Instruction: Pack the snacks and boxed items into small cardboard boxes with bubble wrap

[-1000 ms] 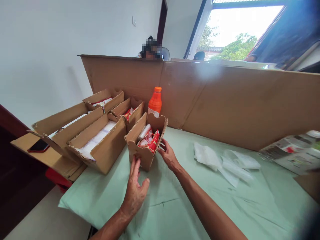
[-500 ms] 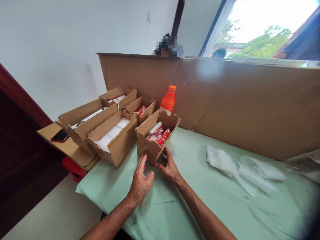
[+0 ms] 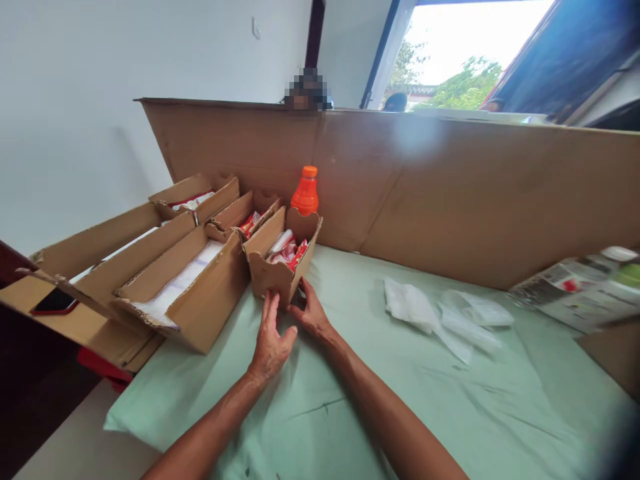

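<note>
A small open cardboard box [image 3: 273,273] stands on the green-covered table, with red-and-white wrapped packets [image 3: 290,252] inside. My left hand [image 3: 273,340] is at its front face, fingers stretched out and fingertips against the cardboard, thumb apart. At the box's lower right corner is my right hand [image 3: 313,313], thumb and fingers spread along the corner without closing around it. Behind the box an orange bottle [image 3: 306,193] stands upright, its lower part hidden. Left of the box is a longer cardboard box [image 3: 210,320] holding white folded sheets [image 3: 183,283].
More cardboard boxes stand at the left, near a phone [image 3: 54,301]. Clear plastic bags [image 3: 415,307] lie on the green cloth [image 3: 350,400] to the right. Large plastic bottles [image 3: 575,287] lie farther right. A tall cardboard panel [image 3: 425,193] closes the back; a person's head [image 3: 307,90] shows above it.
The view has swung right, so the scene sits farther left and the large bottles show. My left fingertips now meet the box front. The box hides more of the orange bottle.
</note>
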The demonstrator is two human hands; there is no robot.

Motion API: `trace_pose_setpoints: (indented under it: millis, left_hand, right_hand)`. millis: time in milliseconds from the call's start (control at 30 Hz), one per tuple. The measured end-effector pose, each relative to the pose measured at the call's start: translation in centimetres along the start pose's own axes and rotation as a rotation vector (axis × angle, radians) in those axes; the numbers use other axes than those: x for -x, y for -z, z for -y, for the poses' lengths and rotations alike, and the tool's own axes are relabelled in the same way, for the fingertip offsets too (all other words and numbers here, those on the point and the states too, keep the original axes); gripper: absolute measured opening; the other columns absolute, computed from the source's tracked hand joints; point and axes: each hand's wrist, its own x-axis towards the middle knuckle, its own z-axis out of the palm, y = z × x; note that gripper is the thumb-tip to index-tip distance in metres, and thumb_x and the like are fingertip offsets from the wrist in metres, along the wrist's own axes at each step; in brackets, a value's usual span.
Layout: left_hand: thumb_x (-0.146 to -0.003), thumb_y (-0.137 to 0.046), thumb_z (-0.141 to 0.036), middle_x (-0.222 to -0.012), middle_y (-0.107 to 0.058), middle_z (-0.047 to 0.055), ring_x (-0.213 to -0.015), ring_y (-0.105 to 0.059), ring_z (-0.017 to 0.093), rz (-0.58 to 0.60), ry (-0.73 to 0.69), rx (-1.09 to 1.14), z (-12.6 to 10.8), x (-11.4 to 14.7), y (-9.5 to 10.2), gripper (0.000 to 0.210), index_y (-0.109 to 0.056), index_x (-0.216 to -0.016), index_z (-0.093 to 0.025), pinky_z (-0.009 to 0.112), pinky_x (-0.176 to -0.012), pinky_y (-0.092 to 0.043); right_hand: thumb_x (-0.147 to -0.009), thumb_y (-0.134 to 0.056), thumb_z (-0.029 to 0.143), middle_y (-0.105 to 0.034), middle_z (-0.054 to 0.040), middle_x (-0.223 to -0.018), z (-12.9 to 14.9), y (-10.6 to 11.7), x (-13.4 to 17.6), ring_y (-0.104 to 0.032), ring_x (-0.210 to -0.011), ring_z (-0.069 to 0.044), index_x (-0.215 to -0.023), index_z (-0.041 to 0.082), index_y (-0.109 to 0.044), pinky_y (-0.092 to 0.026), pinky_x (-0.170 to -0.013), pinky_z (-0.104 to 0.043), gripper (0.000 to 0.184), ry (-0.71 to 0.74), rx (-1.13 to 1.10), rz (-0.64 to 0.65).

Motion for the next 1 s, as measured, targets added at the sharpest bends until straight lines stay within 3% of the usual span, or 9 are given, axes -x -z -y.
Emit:
trace_pose_setpoints:
  millis: [100, 200, 367, 467, 600, 700, 833, 933, 1000]
  left_hand:
    - [-0.079, -0.063, -0.023, -0.167, -0.015, 0.011, -0.152, -0.024, 0.030, 0.009, -0.026, -0.026, 0.9, -0.1, -0.3, 0.076, -0.037, -0.150, -0.022, 0.047, -0.119, -0.032]
    - [-0.082, -0.061, -0.024, -0.167, -0.015, 0.012, -0.151, -0.025, 0.029, 0.025, -0.040, -0.041, 1.6, 0.3, -0.5, 0.073, -0.035, -0.150, -0.022, 0.046, -0.120, -0.031]
    - [-0.084, -0.061, -0.027, -0.159, -0.035, 0.013, -0.144, -0.040, 0.028, -0.001, 0.053, -0.004, 1.7, 0.9, -0.5, 0.071, -0.036, -0.150, -0.023, 0.045, -0.115, -0.037]
    - [-0.085, -0.061, -0.028, -0.156, -0.040, 0.015, -0.138, -0.046, 0.028, 0.009, 0.118, 0.001, 1.6, 1.2, -0.6, 0.071, -0.035, -0.151, -0.024, 0.046, -0.113, -0.039]
    - [-0.086, -0.059, -0.029, -0.155, -0.040, 0.014, -0.133, -0.050, 0.029, -0.015, 0.150, -0.011, 1.9, 1.4, -1.1, 0.067, -0.038, -0.149, -0.026, 0.049, -0.111, -0.039]
    - [-0.085, -0.060, -0.030, -0.153, -0.044, 0.014, -0.134, -0.050, 0.031, -0.045, 0.155, 0.009, 2.6, 1.4, -1.4, 0.064, -0.041, -0.146, -0.025, 0.050, -0.111, -0.040]
    - [-0.084, -0.061, -0.031, -0.149, -0.048, 0.015, -0.137, -0.048, 0.032, -0.072, 0.166, 0.032, 3.8, 1.5, -1.8, 0.065, -0.042, -0.146, -0.023, 0.051, -0.115, -0.036]
    - [-0.087, -0.058, -0.032, -0.151, -0.046, 0.013, -0.138, -0.046, 0.031, -0.083, 0.192, 0.047, 4.4, 1.8, -1.9, 0.066, -0.038, -0.149, -0.026, 0.049, -0.116, -0.035]
    - [-0.089, -0.056, -0.032, -0.154, -0.043, 0.011, -0.140, -0.044, 0.029, -0.086, 0.199, 0.057, 4.5, 2.0, -1.9, 0.065, -0.035, -0.150, -0.028, 0.047, -0.117, -0.034]
  right_hand:
    - [-0.069, -0.073, 0.039, -0.032, -0.0185, -0.159, -0.4, -0.3, -0.2, -0.032, -0.145, -0.037, -0.154, 0.016, -0.027, -0.035, -0.114, -0.053, 0.100, -0.008, 0.061, -0.013]
    - [-0.066, -0.074, 0.033, -0.037, -0.0197, -0.156, -0.4, 0.1, 0.0, -0.039, -0.140, -0.037, -0.151, 0.013, -0.035, -0.039, -0.112, -0.052, 0.096, -0.040, 0.105, -0.016]
    - [-0.071, -0.066, 0.023, -0.061, -0.0145, -0.134, 0.4, 4.4, -1.5, -0.061, -0.118, -0.032, -0.128, 0.018, -0.063, -0.055, -0.093, -0.045, 0.058, -0.090, 0.151, -0.090]
    - [-0.077, -0.062, 0.025, -0.068, -0.0124, -0.121, 0.8, 8.1, -5.2, -0.065, -0.110, -0.028, -0.119, 0.019, -0.067, -0.053, -0.094, -0.047, 0.043, -0.109, 0.199, -0.207]
    - [-0.071, -0.069, 0.025, -0.071, -0.0106, -0.114, 1.4, 10.8, -12.4, -0.066, -0.106, -0.025, -0.115, 0.017, -0.067, -0.050, -0.097, -0.045, 0.044, -0.084, 0.237, -0.309]
    - [-0.073, -0.069, 0.032, -0.071, -0.0134, -0.113, 2.9, 11.6, -17.4, -0.065, -0.105, -0.025, -0.114, 0.012, -0.066, -0.050, -0.096, -0.043, 0.046, -0.040, 0.253, -0.377]
    - [-0.080, -0.065, 0.042, -0.069, -0.0116, -0.113, 7.6, 12.0, -22.5, -0.063, -0.105, -0.023, -0.115, 0.011, -0.064, -0.047, -0.099, -0.043, 0.047, 0.066, 0.303, -0.447]
    - [-0.080, -0.067, 0.052, -0.068, -0.0106, -0.108, 11.8, 11.5, -25.5, -0.061, -0.109, -0.027, -0.108, 0.012, -0.065, -0.044, -0.102, -0.049, 0.049, 0.112, 0.475, -0.439]
    - [-0.079, -0.068, 0.055, -0.066, -0.0131, -0.109, 13.8, 10.7, -27.0, -0.059, -0.115, -0.031, -0.104, 0.009, -0.064, -0.041, -0.103, -0.054, 0.052, 0.066, 0.596, -0.412]
